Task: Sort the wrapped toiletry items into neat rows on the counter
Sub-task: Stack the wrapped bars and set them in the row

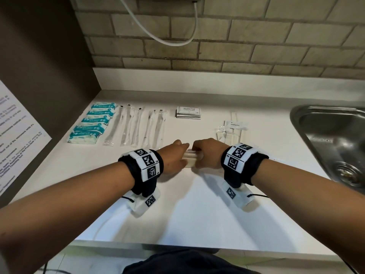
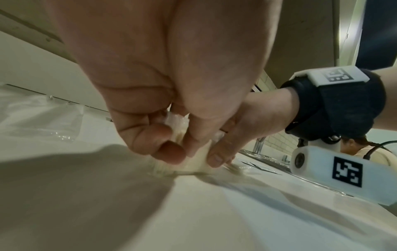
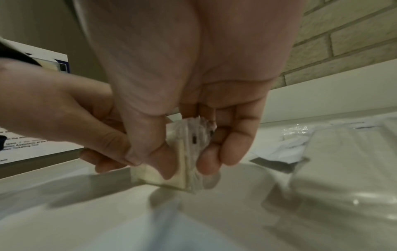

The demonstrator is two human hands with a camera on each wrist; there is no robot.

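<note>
Left of the steel sink (image 1: 333, 139), the white bench (image 1: 197, 204) carries the sorted items. Farthest from the sink lies a column of teal-wrapped packets (image 1: 92, 124), then a row of long clear-wrapped sticks (image 1: 136, 126), then a stack of shampoo sachets (image 1: 188, 112). Nearest the sink sits a loose heap of clear wrappers (image 1: 230, 131) with a toothpaste label. Nearer the person than these, between the sticks and the sink, the left hand (image 1: 173, 157) and right hand (image 1: 208, 155) both pinch a small bundle of clear-wrapped items (image 1: 192, 158), standing on edge on the bench, thumbs and fingertips clamped on its sides.
</note>
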